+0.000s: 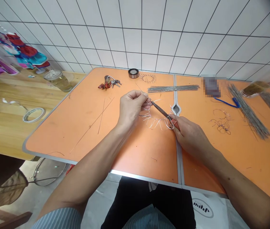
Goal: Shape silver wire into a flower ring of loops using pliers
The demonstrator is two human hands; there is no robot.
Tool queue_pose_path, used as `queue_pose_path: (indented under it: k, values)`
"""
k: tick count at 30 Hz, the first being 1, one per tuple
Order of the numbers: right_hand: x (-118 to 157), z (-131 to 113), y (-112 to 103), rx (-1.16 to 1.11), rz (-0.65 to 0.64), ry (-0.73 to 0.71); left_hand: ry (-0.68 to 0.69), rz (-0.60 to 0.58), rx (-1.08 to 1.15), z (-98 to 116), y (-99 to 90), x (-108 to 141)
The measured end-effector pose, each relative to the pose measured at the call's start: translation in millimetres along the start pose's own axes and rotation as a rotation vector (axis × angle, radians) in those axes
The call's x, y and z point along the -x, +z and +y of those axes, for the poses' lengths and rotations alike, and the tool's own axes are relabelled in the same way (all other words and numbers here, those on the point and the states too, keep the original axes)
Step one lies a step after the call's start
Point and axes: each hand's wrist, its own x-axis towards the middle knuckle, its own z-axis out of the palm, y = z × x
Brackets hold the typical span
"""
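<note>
My left hand (133, 103) is closed, its thumb and forefinger pinching the upper left of a thin wire ring (158, 120). Wire spikes and small loops stand out around the ring. In my right hand (189, 128) are slim dark long-nose pliers (161, 110) with a reddish handle, their tip touching or close by the left fingertips. A larger wire loop hangs in front of the right fingers. Whether the plier jaws grip the wire is too small to tell. Both hands are just above the orange table (137, 156).
Behind the hands lie a wire bundle (173, 88), a tape roll (133, 73) and keys (115, 82). More wires (249, 111), bent wire pieces (222, 125) and a tilted jar (255, 88) are to the right. White tape (34, 115) and another jar (58, 80) occupy the wooden table.
</note>
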Motion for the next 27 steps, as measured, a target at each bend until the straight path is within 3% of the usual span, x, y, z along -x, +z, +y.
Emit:
queue_pose_path:
  k: [13,27]
  values:
    - [2.3,-1.2,1.3,-0.185,-0.031,-0.013,0.004,-0.002,0.025,1.6,0.9,1.1]
    - [6.6,-4.5,1.5,-0.192,-0.033,0.024,-0.014,0.008,0.040,2.8,2.4,0.5]
